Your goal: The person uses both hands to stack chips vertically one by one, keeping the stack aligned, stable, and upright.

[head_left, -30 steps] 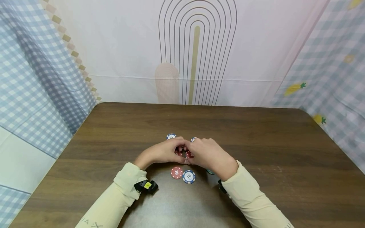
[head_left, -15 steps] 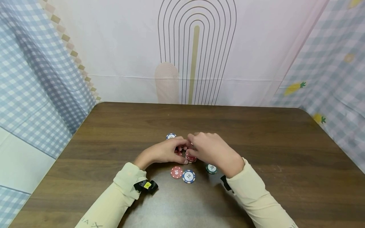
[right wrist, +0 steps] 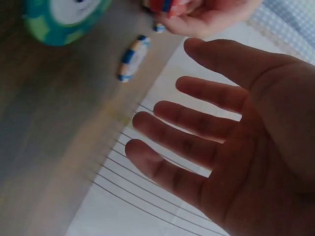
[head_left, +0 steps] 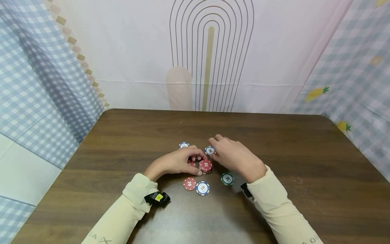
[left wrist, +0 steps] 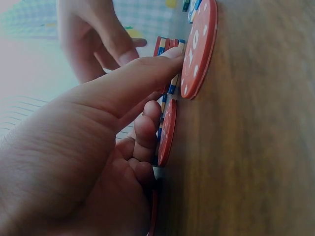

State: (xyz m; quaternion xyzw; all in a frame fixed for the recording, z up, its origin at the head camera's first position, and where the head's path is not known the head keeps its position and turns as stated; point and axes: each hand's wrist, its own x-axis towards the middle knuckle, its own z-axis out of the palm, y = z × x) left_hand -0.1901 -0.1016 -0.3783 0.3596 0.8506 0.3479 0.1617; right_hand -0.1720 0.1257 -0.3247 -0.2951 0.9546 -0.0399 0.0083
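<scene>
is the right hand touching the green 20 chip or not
Apart. The head view shows bare tabletop between the right hand and the green 20 chip.

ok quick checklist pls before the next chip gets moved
1. Right grip free: ok, fingers extended, nothing held.
2. Left grip at the red-topped stack: ok, thumb and fingers curled around it.
3. Stack edges lined up: cannot tell, the hand covers part of them.
4. Far blue chip by the right fingers easy to get at: ok, lying flat, its face in sight.
5. Red chip inside the left hand's curl uncovered: not ok, partly hidden.
6. Green chip uncovered: ok, its 20 shows fully in the head view.
</scene>
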